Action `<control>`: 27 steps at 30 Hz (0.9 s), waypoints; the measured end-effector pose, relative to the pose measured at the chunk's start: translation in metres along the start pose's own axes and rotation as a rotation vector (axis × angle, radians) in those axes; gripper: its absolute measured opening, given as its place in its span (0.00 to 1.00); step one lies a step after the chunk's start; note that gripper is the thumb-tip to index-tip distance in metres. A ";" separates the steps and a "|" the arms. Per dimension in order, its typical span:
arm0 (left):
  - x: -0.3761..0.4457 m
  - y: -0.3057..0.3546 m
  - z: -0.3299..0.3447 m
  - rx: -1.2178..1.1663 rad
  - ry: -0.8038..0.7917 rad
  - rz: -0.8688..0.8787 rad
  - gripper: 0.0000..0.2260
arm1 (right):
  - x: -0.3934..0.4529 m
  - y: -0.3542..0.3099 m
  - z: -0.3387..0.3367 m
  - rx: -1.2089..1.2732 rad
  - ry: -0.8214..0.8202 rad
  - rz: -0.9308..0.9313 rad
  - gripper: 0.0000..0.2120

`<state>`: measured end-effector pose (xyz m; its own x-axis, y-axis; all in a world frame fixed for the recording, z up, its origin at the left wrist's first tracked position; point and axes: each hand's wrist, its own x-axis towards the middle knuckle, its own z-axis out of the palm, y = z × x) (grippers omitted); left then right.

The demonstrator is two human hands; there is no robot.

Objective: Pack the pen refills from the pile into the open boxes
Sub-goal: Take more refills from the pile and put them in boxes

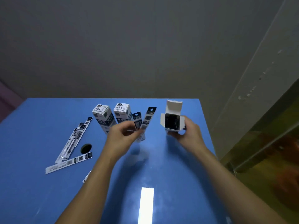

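Left hand (120,135): I gripped two refills (142,125), upright. Right hand (186,133): clasped open box (172,122), just right of refills. Pile (72,143): far left. Risk: splayed refills catching the flaps, missing the mouth.

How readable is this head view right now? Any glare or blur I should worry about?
Head view: a bright white glare strip sits on the glossy blue table near the bottom edge; the left hand and the packaged refills it holds are motion-blurred; the open white box in the right hand reads clearer; the room is dim.
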<state>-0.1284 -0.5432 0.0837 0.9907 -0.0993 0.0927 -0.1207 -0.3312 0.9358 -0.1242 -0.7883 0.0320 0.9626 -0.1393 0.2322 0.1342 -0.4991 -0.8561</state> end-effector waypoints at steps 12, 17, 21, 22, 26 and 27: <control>-0.014 0.074 0.007 -0.415 0.212 0.345 0.10 | 0.004 0.012 -0.026 -0.123 0.008 -0.148 0.22; -0.009 0.091 0.027 -0.496 0.176 0.432 0.15 | 0.002 0.009 -0.023 -0.144 0.001 -0.203 0.22; -0.006 0.096 0.039 -0.498 0.121 0.415 0.16 | 0.002 0.007 -0.024 -0.179 -0.005 -0.234 0.22; -0.006 0.095 0.040 -0.493 0.114 0.405 0.15 | 0.002 0.005 -0.024 -0.183 -0.006 -0.241 0.22; -0.001 0.094 0.044 -0.480 0.109 0.383 0.13 | 0.002 0.002 -0.023 -0.174 -0.017 -0.264 0.22; 0.001 0.093 0.044 -0.473 0.105 0.383 0.12 | 0.003 0.002 -0.022 -0.165 -0.023 -0.262 0.22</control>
<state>-0.1418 -0.6154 0.1561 0.8861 -0.0282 0.4627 -0.4524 0.1644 0.8765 -0.1266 -0.8091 0.0410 0.9057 0.0303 0.4229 0.3399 -0.6480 -0.6816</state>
